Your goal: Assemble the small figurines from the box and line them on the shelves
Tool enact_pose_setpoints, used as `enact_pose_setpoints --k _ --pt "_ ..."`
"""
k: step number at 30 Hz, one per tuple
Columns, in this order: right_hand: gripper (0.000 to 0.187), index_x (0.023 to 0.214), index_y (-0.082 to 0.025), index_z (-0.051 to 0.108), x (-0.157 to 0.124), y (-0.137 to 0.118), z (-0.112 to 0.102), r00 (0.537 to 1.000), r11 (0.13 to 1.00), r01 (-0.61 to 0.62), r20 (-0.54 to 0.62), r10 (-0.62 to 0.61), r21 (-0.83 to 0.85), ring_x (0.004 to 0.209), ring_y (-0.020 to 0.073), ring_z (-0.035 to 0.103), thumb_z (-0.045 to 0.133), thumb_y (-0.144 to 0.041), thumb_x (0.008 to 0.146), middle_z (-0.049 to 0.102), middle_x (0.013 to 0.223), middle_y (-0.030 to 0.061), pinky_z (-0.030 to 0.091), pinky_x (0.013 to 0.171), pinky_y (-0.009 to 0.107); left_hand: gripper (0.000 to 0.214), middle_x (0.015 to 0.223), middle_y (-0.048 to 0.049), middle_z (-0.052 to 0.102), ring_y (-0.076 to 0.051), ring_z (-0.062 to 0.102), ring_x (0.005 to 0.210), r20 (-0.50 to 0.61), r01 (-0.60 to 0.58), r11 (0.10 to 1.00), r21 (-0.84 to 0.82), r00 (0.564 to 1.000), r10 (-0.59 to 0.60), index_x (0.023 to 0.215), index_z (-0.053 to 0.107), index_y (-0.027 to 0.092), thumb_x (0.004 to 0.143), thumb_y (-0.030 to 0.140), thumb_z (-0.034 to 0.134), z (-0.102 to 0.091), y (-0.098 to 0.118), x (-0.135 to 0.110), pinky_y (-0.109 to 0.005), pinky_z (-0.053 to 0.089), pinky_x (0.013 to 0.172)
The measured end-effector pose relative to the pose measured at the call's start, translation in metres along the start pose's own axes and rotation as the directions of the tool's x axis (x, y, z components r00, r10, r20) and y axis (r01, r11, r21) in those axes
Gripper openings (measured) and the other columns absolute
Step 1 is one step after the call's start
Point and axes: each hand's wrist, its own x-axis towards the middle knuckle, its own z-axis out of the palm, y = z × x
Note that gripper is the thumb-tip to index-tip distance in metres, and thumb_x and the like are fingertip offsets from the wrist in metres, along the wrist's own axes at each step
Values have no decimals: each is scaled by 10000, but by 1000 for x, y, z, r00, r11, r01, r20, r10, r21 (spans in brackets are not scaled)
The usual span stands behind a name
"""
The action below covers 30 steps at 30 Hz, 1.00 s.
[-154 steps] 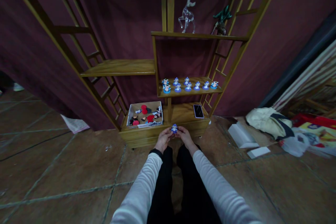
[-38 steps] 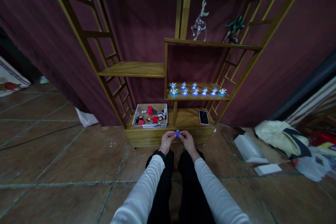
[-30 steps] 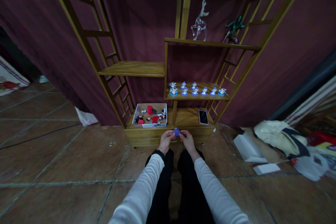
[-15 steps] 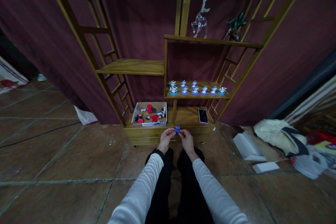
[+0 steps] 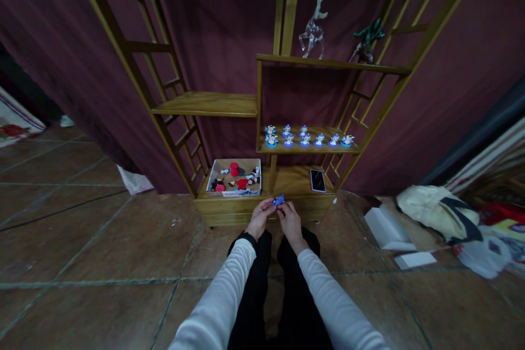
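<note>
1. Head view: I see both hands meeting low in the middle, just in front of the near edge of the golden-brown wooden shelf unit (image 5: 229, 206).
2. A small blue-and-white toy figurine on a round blue base (image 5: 279, 200) sits between them, above the person's knees and clear of the shelf. The left hand (image 5: 261, 215) and the right hand (image 5: 289, 217) both have their fingertips curled shut on it; it is too small for me to tell which fingers carry it.
3. I judge it light, stiff moulded plastic, smooth enough to slip, with thin upper parts that could snap. The round base looks like the safest hold, thumb and forefinger on opposite sides of its rim.
4. Just far-left of the hands, an open white-rimmed cardboard box (image 5: 213, 176) holds red and black pieces.
5. A black phone (image 5: 317, 180) lies flat on the same bottom ledge, to the right.
6. Farther up, a row of similar blue figurines (image 5: 305, 140) stands on the small middle shelf.
7. A clear glass deer (image 5: 312, 27) stands on the top shelf.
</note>
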Motion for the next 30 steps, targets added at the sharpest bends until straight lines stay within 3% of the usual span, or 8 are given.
enact_pose_setpoints --k 7,12,19,30 --pt "188 967 -242 604 -1 -2 -1 999 998 -9 -31 11 69 846 166 576 464 -284 849 562 963 44 457 759 277 319 816 -40 687 -139 635 743 -71 84 989 -120 993 -93 914 616 161 622 161 745 -2 1 -2 -282 473 746" --pt "265 979 -195 617 5 17 2 975 962 -142 -134 177 235 853 187 576 412 -302 851 592 948 79 457 821 344 148 851 -82 692 -174 652 811 15 167 959 -230 986 -168 875 603 146 748 214 636 -4 6 -3 -325 487 789" --pt "330 1006 -207 642 10 31 12 946 788 -323 145 291 524 839 196 601 506 -386 764 648 989 62 502 660 305 137 823 -104 684 -153 639 721 -7 231 940 -253 971 -240 866 602 119 830 224 522 0 3 0 -276 497 686" --pt "382 995 -200 653 14 11 -4 894 556 -448 363 262 700 732 163 605 652 -372 654 680 895 27 490 668 290 259 637 -62 623 -114 564 540 -20 272 949 -158 960 -279 789 589 112 837 359 527 1 -1 6 -221 428 512"
